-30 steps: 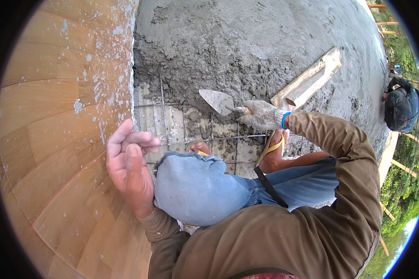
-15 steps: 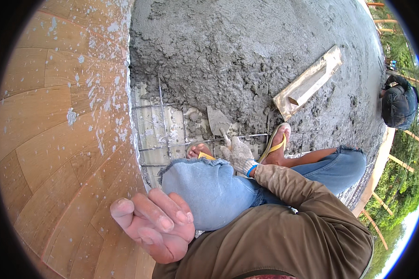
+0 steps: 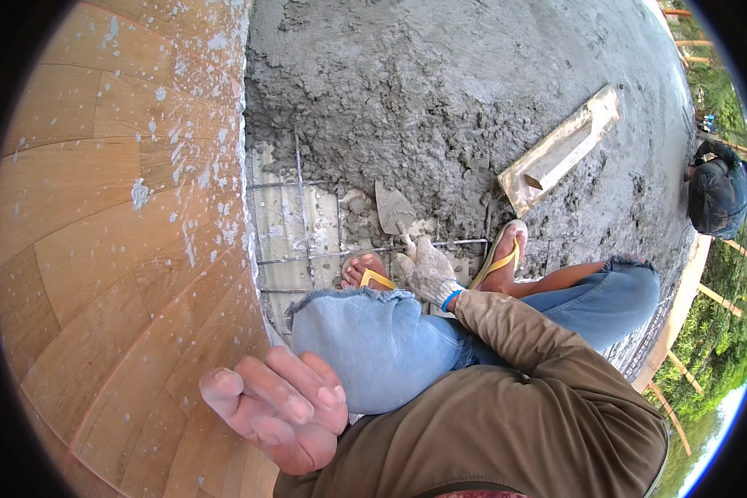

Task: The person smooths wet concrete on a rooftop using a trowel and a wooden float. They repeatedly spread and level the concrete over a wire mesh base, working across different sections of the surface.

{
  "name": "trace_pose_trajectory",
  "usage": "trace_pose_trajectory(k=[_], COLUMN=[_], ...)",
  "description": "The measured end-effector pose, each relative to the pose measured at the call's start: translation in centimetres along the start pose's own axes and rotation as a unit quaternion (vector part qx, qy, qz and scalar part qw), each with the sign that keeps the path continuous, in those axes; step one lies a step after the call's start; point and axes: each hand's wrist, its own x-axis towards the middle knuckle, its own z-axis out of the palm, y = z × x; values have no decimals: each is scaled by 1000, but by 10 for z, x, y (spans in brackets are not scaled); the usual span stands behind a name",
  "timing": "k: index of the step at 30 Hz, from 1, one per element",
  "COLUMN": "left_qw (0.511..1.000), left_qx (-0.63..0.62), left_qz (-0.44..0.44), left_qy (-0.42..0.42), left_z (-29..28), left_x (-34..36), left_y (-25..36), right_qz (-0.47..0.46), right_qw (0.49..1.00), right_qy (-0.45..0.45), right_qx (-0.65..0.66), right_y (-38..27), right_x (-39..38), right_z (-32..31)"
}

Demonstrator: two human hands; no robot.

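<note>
My right hand, in a pale knitted work glove with a blue cuff, is closed round the handle of a pointed trowel. The trowel's cement-coated blade points away from me, at the edge of the rough wet concrete. My bare left hand is raised beside my left knee, near the tiled wall. Its palm is turned up and its fingers are loosely curled, with nothing in them. Ahead and to the right, a cement-smeared float lies on the concrete, touched by neither hand.
Steel rebar mesh over pale ribbed sheeting shows around my sandalled feet. Along the left stands a wood-patterned tiled wall splashed with cement. At the far right another person bends over the slab's edge; a wooden edge board and greenery lie there.
The whole view has shifted slightly, so the wall, concrete and float appear a little farther right. Both hands keep nearly the same pose, the right one still on the trowel.
</note>
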Motion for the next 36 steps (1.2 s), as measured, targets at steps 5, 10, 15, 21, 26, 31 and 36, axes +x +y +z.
trace_pose_trajectory(k=[5, 10, 15, 21, 26, 31, 36], left_qw=[1000, 1000, 1000, 1000, 1000, 1000, 1000], left_qx=[4, 6, 19, 27, 20, 18, 18], left_qz=[-7, -7, 9, 5, 8, -3, -9], left_qy=[7, 7, -5, -4, 3, 8, 4], left_z=[-2, -2, -4, -6, -4, -6, -4], left_x=[-1, -2, 0, -2, -1, 3, 6], left_y=[2, 4, 4, 5, 5, 3, 1], right_qz=[59, 38, 35, 49, 54, 96, 110], right_qw=[997, 997, 998, 998, 998, 995, 993], right_qy=[5, -25, -19, -30, -14, -40, -32], right_qx=[54, 57, 50, 9, 9, 5, 9], right_y=[6, -8, -20, -37, -38, -36, -22], right_x=[2, 26, 31, 55, 59, 35, 31], right_z=[19, -3, 3, -1, -20, -63, -64])
